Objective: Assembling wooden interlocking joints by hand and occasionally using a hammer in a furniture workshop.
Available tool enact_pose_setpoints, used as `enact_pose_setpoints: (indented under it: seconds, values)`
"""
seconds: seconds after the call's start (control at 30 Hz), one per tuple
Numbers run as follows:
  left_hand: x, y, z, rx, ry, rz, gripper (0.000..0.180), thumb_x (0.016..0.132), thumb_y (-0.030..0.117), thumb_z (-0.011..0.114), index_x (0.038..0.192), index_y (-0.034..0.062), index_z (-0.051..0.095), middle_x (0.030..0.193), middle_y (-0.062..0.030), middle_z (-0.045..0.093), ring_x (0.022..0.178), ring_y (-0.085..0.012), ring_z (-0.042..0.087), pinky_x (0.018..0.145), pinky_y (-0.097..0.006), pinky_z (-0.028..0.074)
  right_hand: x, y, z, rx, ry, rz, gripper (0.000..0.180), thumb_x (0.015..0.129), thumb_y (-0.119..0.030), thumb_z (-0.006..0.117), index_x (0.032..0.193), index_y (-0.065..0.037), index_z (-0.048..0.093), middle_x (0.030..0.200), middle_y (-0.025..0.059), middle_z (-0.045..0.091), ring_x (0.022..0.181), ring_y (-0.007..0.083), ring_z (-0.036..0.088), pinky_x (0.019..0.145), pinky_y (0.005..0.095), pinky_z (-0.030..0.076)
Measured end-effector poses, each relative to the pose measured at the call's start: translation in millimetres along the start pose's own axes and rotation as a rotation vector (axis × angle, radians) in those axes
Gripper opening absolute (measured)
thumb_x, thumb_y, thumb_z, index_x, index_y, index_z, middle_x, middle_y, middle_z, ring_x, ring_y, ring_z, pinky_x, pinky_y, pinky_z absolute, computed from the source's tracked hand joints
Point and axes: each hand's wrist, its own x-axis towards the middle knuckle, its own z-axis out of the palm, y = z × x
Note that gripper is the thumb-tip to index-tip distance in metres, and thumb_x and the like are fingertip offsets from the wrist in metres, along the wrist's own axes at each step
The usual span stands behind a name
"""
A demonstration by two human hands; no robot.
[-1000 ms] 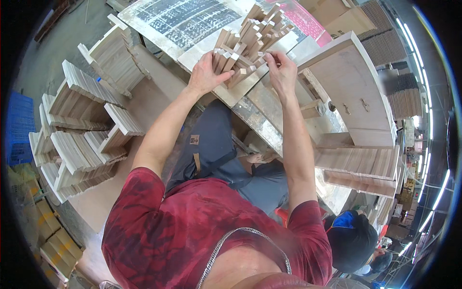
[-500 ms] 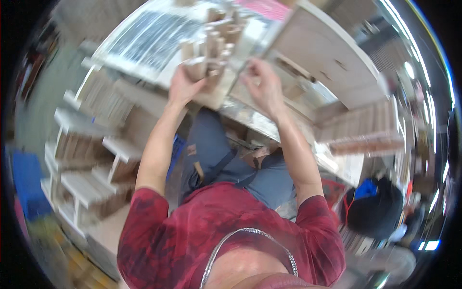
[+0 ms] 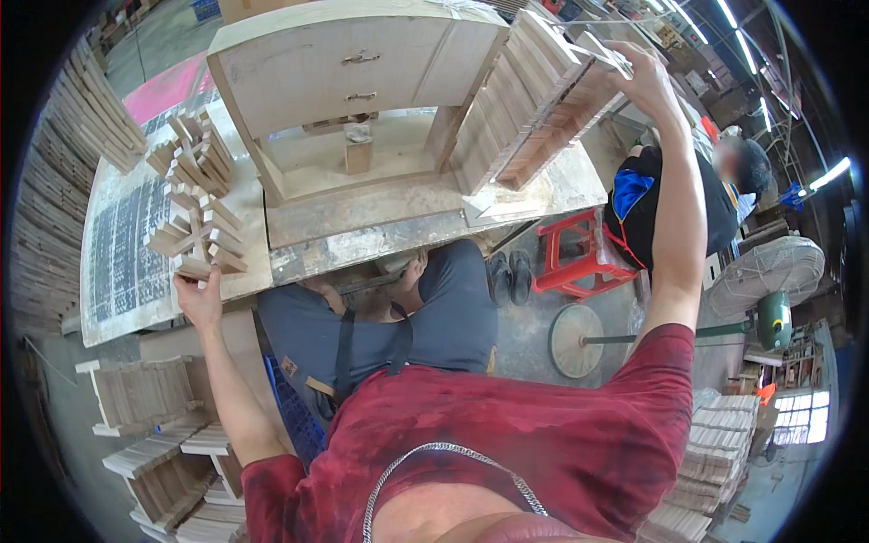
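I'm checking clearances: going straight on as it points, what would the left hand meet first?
Most likely the near end of the wooden sticks; the left hand seems right up against them, though depth makes exact contact hard to judge.

There are two metal pulls (image 3: pixel 361 58), two dark shoes (image 3: pixel 501 279), one red stool (image 3: pixel 587 279), one fan (image 3: pixel 774 317) and one stick cluster (image 3: pixel 220 217).

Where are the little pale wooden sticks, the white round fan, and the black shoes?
Little pale wooden sticks (image 3: pixel 212 170): head view, side of one in the bunch.
White round fan (image 3: pixel 774 319): head view, its green motor housing.
Black shoes (image 3: pixel 520 277): head view, top of the shoe on the right.
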Motion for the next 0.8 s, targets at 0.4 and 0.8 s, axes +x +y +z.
enact_pose_setpoints:
  seconds: [0.4, 0.8]
  values:
    - [-25, 21, -23, -0.063, -0.017, -0.007, 0.065, 0.073, 0.008, 0.088, 0.126, -0.0042, 0.054, 0.122, -0.0172, 0.067, 0.113, -0.0272, 0.066, 0.099, -0.04, 0.052, 30, 1, 28, 0.168, -0.262, -0.132, 0.031, 0.09, -0.028, 0.068, 0.105, -0.001, 0.072, 0.091, 0.0212, 0.071, 0.089, 0.033, 0.069, 0.08, 0.0439, 0.052]
    - [-212, 141, -198, 1.04, 0.203, -0.15, 0.028, 0.077, 0.01, 0.068, 0.105, 0.0041, 0.069, 0.107, -0.0175, 0.066, 0.101, -0.0362, 0.065, 0.087, -0.047, 0.055, -106, -213, 28, 0.916, -0.187, -0.28, 0.024, 0.08, 0.0, 0.082, 0.101, 0.002, 0.07, 0.107, 0.0055, 0.068, 0.094, 0.0168, 0.059, 0.09, 0.0316, 0.049]
